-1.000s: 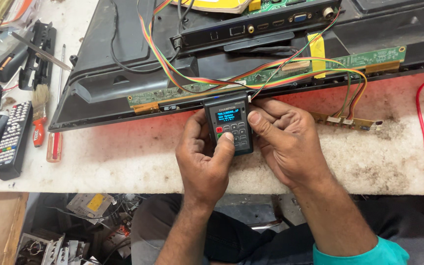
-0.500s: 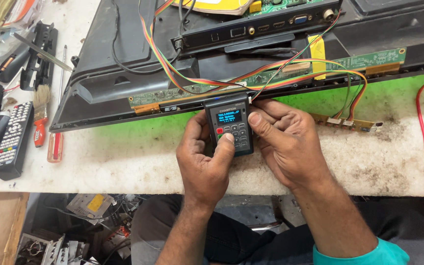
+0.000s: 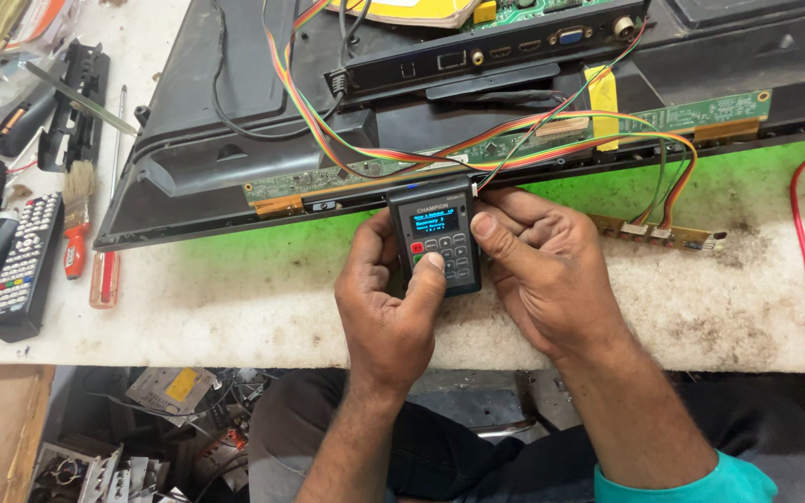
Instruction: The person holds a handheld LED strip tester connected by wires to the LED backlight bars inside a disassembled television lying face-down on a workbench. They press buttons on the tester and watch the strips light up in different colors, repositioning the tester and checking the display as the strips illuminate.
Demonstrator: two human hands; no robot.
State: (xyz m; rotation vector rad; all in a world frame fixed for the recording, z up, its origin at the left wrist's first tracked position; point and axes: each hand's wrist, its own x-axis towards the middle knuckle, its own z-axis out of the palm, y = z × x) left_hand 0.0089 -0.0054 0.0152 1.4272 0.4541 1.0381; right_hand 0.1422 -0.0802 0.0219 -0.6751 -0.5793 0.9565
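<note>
A large flat-panel television (image 3: 235, 140) lies face down on the stained white counter (image 3: 235, 298), its back open, with a long green circuit strip (image 3: 514, 140) along its near edge. Rainbow ribbon wires (image 3: 328, 121) cross the panel and run to a small handheld tester (image 3: 435, 235) with a lit blue screen and a keypad, held upright just in front of the strip. The left hand (image 3: 386, 307) wraps the tester's left side, thumb pressed on the keypad. The right hand (image 3: 542, 270) curls against its right side, thumb on its edge. A remote control (image 3: 22, 265), a brush (image 3: 76, 224) and a screwdriver (image 3: 104, 270) lie at the left; a red wire (image 3: 798, 261) curves at the right.
</note>
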